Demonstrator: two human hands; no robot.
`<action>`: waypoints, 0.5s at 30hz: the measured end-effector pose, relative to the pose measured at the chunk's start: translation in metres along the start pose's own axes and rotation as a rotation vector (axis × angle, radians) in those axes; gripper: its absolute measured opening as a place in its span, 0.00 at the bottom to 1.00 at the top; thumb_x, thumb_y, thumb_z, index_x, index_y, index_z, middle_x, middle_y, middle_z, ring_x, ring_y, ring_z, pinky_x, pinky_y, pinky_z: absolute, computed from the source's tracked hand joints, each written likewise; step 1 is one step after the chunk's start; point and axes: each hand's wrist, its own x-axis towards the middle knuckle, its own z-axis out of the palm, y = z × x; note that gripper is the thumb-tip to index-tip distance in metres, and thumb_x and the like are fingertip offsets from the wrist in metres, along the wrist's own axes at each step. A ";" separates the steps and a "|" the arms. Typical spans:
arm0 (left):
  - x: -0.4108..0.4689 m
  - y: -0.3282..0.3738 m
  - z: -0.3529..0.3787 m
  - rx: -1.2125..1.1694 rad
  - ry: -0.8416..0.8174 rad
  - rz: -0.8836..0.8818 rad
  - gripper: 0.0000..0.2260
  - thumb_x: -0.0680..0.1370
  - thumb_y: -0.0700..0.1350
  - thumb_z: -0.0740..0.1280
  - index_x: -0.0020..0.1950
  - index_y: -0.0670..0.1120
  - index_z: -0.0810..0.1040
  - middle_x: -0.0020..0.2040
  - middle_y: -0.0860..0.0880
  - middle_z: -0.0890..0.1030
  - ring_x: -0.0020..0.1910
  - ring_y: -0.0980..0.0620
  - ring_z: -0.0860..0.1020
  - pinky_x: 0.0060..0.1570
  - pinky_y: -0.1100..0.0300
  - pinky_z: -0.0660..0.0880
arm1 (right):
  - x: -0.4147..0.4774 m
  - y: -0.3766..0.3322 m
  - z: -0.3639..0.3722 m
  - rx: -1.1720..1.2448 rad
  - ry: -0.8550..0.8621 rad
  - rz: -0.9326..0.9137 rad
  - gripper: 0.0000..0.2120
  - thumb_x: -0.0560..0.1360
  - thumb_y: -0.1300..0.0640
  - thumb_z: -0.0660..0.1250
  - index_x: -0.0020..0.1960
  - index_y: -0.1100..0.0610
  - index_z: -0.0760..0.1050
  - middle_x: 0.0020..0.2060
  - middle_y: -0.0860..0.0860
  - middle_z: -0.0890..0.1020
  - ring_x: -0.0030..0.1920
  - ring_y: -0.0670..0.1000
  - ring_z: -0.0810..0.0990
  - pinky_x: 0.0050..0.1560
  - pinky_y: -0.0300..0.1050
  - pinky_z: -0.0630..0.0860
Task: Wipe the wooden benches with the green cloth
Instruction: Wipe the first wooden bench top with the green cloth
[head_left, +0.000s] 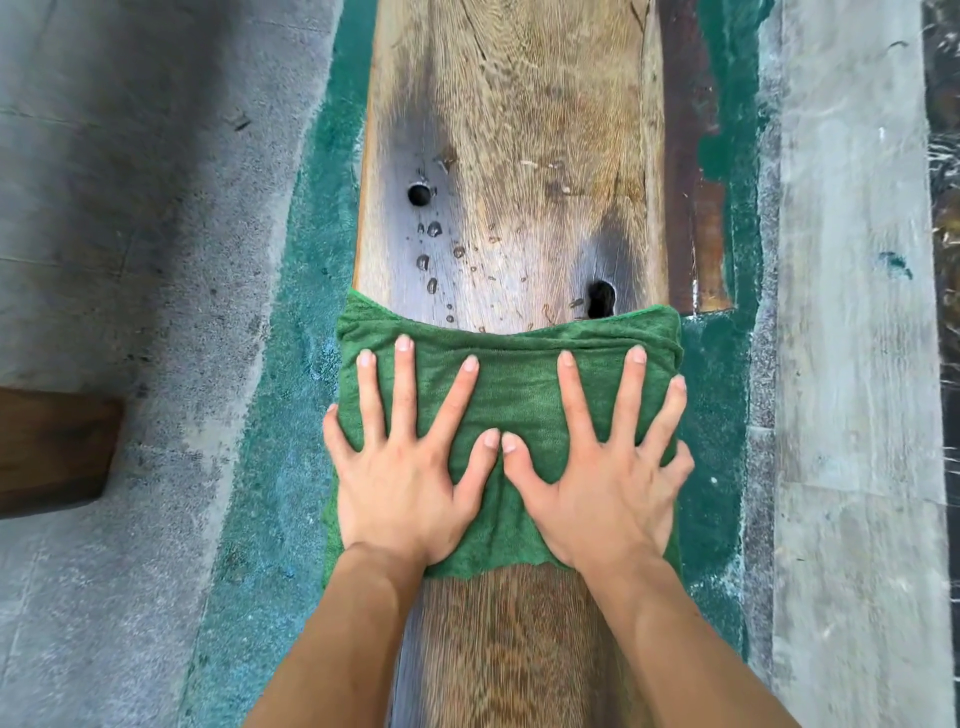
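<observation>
Head: plush cloth, grainy bench

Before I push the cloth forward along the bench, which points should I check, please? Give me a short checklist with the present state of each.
1. Left hand and right hand flat on the green cloth, fingers spread: ok.
2. Cloth spans the bench across its width, draping over both sides: ok.
3. Bench ahead dry: not ok, water drops lie just beyond the cloth.
4. Path ahead free of loose things: ok, only the left hole and the right hole.
5. Cloth edge snagging at the right hole: cannot tell.
</observation>
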 end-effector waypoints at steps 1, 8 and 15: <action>0.002 0.000 0.000 -0.003 0.003 -0.001 0.31 0.82 0.70 0.48 0.84 0.66 0.48 0.86 0.45 0.45 0.85 0.37 0.44 0.72 0.26 0.59 | 0.002 0.000 0.000 0.002 0.003 -0.001 0.42 0.75 0.22 0.47 0.85 0.38 0.45 0.85 0.58 0.43 0.82 0.72 0.47 0.64 0.75 0.65; 0.016 0.001 -0.002 0.007 0.005 -0.003 0.31 0.82 0.69 0.49 0.84 0.66 0.48 0.86 0.45 0.45 0.85 0.37 0.45 0.71 0.26 0.60 | 0.018 -0.003 -0.006 -0.005 0.003 -0.004 0.42 0.76 0.22 0.45 0.85 0.38 0.47 0.85 0.59 0.46 0.81 0.73 0.49 0.63 0.75 0.67; 0.041 0.003 -0.005 0.006 0.013 0.003 0.31 0.82 0.69 0.49 0.84 0.65 0.49 0.87 0.45 0.45 0.84 0.37 0.46 0.70 0.25 0.61 | 0.041 -0.007 -0.011 -0.003 0.004 0.007 0.42 0.76 0.21 0.45 0.85 0.39 0.48 0.85 0.58 0.46 0.81 0.73 0.49 0.62 0.75 0.68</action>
